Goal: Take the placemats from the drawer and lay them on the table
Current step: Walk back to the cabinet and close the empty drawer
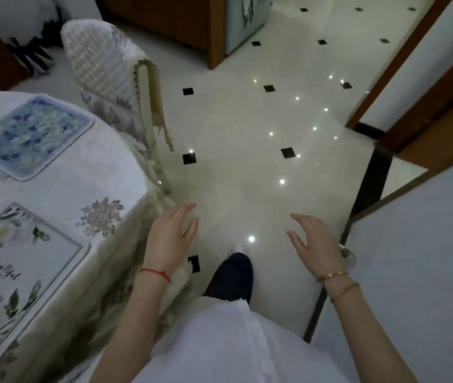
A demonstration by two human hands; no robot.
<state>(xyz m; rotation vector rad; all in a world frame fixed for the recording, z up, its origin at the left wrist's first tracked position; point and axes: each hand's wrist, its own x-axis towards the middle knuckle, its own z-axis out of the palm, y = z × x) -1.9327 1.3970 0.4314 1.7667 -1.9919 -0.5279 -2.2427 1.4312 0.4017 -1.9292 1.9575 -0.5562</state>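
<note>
- Glossy pale tile floor [247, 120], small black diamond insets, ceiling-light reflections.
- Table [125, 172] at left, cream floral cloth draped over edge.
- Two placemats flat on it, apart: blue floral placemat [30, 135] farther, rounded corners; white floral placemat [12, 275] nearer, script lettering.
- Padded chair [109, 70], quilted cover, beside the table.
- Left hand [171, 236] and right hand [312, 239] both empty, fingers spread, over floor.
- Dark wood cabinet [170, 20] at back, probably.

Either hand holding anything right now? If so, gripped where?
Nothing held. Left hand and right hand are both open and empty over the floor; two placemats already lie on the table.
</note>
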